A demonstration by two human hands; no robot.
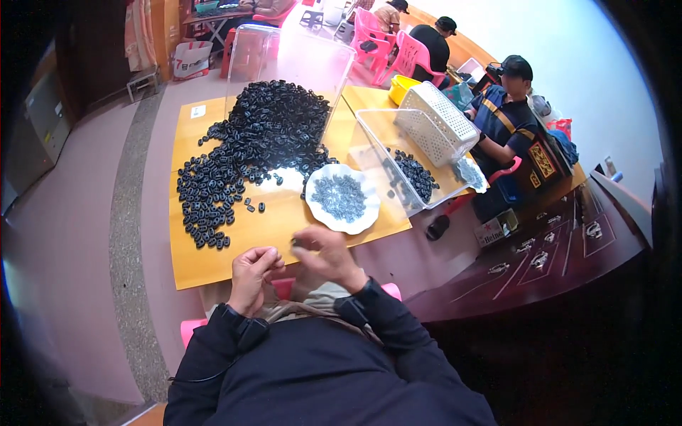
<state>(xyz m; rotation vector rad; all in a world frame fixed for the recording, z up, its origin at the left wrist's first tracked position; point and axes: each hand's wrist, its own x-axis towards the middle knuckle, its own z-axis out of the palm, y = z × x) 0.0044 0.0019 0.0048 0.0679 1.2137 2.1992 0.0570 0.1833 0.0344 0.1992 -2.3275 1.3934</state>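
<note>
My left hand [253, 277] is closed in a pinch in front of the table's near edge. What its fingers hold, if anything, is too small to tell. Slightly blurred, my right hand [328, 257] is raised beside it, thumb and fingers bent round a small dark piece [295, 243]. Just beyond my right hand stands a white scalloped dish [368, 195] filled with small clear or greyish pieces [339, 199]. A big heap of small black oval parts with holes [273, 117] spills from a clear plastic bin [245, 53] and spreads over the table's left side.
On the yellow wooden table [277, 255], a second clear bin [455, 186] with black parts [413, 174] stands right of the dish. Beyond it are a white perforated basket [442, 124] and a yellow container [401, 89]. A co-worker [504, 117] sits at the right; others sit farther back.
</note>
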